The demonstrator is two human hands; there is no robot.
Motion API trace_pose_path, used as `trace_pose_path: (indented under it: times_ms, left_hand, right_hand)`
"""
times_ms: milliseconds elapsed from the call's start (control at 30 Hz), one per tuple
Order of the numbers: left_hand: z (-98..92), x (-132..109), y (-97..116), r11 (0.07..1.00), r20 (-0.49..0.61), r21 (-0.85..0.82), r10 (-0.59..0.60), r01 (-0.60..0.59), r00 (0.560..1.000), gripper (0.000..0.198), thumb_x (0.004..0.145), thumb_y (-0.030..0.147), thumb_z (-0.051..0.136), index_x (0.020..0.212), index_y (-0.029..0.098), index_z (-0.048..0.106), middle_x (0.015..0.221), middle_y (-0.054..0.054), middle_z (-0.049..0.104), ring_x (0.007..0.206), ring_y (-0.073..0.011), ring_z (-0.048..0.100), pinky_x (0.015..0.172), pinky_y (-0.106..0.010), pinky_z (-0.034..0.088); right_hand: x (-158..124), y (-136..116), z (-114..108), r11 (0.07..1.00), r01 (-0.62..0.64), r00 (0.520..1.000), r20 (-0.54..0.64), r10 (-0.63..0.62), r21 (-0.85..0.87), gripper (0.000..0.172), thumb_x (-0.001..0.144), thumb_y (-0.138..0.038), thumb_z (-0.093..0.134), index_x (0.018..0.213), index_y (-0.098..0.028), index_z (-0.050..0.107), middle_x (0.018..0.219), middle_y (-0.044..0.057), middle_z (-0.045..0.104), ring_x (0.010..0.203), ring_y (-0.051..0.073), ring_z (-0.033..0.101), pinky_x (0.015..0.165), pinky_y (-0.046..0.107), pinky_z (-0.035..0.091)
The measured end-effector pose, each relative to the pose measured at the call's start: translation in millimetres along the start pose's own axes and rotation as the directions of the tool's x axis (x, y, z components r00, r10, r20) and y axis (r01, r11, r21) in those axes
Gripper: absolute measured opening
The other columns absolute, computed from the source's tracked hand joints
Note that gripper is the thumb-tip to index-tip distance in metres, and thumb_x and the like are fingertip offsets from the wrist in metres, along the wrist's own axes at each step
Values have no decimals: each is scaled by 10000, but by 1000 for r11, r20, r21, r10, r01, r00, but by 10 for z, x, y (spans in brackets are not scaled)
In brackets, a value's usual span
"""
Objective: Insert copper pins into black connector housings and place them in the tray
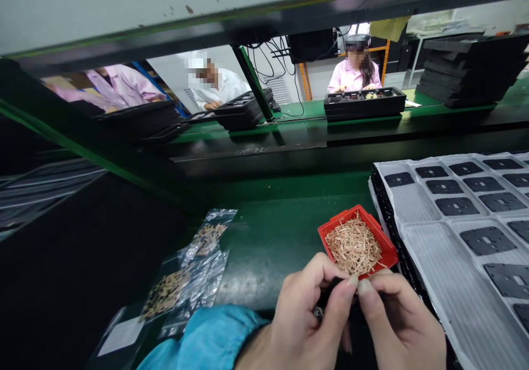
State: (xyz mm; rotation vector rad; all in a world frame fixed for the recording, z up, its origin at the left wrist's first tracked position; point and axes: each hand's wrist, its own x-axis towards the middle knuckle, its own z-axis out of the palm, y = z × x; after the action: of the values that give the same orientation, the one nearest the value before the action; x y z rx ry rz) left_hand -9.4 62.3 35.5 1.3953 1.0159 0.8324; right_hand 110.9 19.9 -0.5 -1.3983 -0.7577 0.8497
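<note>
My left hand (pixel 308 315) is closed around a small black part (pixel 332 289), mostly hidden by the fingers. My right hand (pixel 399 320) meets it thumb to thumb, with its thumb and forefinger pinched together at the part's edge; what is between them is too small to make out. Just beyond the fingertips stands a red bin (pixel 384 243) heaped with thin tan strips (pixel 355 246). On the right, a white compartmented tray (pixel 425 254) holds several flat black plates (pixel 487 240), each with a small cutout in the middle.
Clear plastic bags (pixel 194 282) with small tan and dark pieces lie left on the green bench (pixel 281 221). A green post (pixel 95 144) and an overhead beam (pixel 206 6) frame the view. Across the bench, co-workers (pixel 355 72) sit behind black trays (pixel 363 105); black trays (pixel 467 67) are stacked far right.
</note>
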Motion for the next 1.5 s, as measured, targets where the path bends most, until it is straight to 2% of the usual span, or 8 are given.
trace_pose_path:
  times_ms: [300,400,567,733,900,1033,1267,1500]
  left_hand:
    - [-46,89,133,989,-57,-136,46,-54,997,473,1054,649,597,865,228,495,601,-7,686,409,-90,583,386,-143,419]
    - [-97,84,179,992,-90,-118,29,-40,995,491,1038,669,606,844,230,500,556,14,636,368,-100,569,348,-151,376]
    - [-210,3,168,952,-105,161,280,-262,954,272,1121,405,562,915,227,578,532,39,609,373,-114,598,357,-164,393]
    - [-321,-52,238,585,-120,489,779,-646,615,85,1082,176,617,1117,250,640,754,-10,774,584,-144,745,478,-184,503]
    - [-576,-96,527,268,-96,586,960,-765,262,143,1143,238,507,1111,176,631,760,-40,798,616,-152,783,600,-224,605]
    - [-874,-247,761,71,8,684,994,-726,106,164,1136,252,536,1090,149,655,873,-101,849,706,-180,827,669,-248,659]
    - [-1083,-483,927,16,32,796,997,-605,69,180,1105,207,525,1191,269,670,902,-41,865,641,-196,813,530,-268,654]
    - [-1031,-429,846,121,-55,845,989,-521,139,300,1107,251,416,1260,279,672,853,-25,855,545,-176,765,496,-269,632]
  right_hand:
    - [0,-124,101,986,77,985,-167,-51,151,201,949,-419,804,1053,-272,716,725,-43,768,502,78,646,519,156,557]
    - [-14,-45,122,898,434,860,-264,-436,-70,145,936,-232,807,1062,-292,766,894,-14,817,682,128,753,662,235,637]
    - [141,30,-15,649,737,672,106,-733,-188,407,960,-28,666,1237,-314,752,1006,-7,808,910,132,792,777,220,650]
    - [259,-218,87,532,842,540,191,-820,-96,478,925,48,656,1309,-234,689,1066,39,758,951,142,780,798,218,674]
    - [210,-674,440,412,910,414,135,-900,-42,211,953,4,643,974,-195,707,955,11,670,838,94,699,715,187,606]
    - [214,-1010,627,253,967,256,110,-960,-42,218,912,-15,719,881,-230,730,889,-13,684,869,137,749,759,263,644]
    - [167,-1380,928,115,993,113,103,-988,12,135,880,-332,867,897,-252,758,904,41,753,857,271,812,686,430,701]
    - [346,-1344,673,-23,999,-34,245,-969,49,162,869,-68,786,944,-208,755,1023,43,772,924,224,814,680,343,728]
